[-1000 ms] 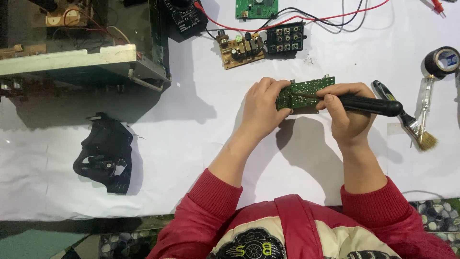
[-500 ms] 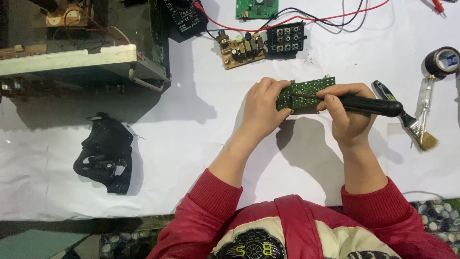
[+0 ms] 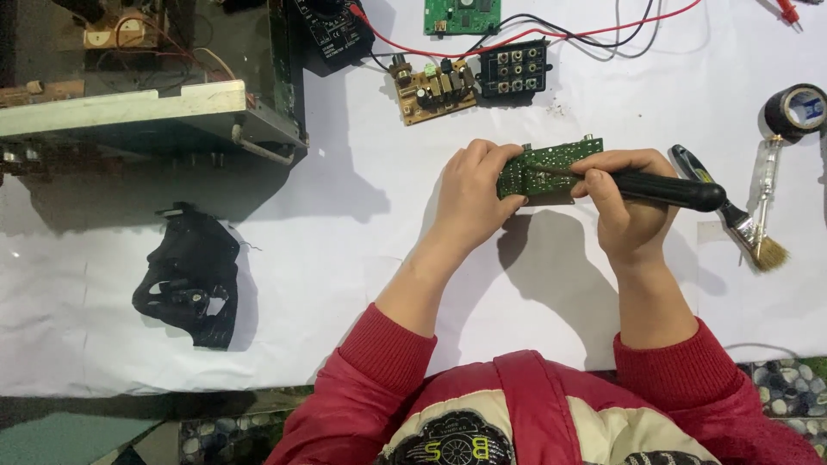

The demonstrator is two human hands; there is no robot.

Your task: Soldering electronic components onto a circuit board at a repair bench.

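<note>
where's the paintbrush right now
In the head view the paintbrush lies on the white sheet at the right, just beyond the right hand, beside a clear-handled screwdriver and below the black tape roll.

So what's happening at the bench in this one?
A person in a red jacket works over a white-covered table. The left hand grips a green circuit board by its end, raised off the surface. The right hand holds a black-handled soldering iron with its tip on the board's face. A small brush, a roll of black tape, other boards and an opened device chassis lie around.
</note>
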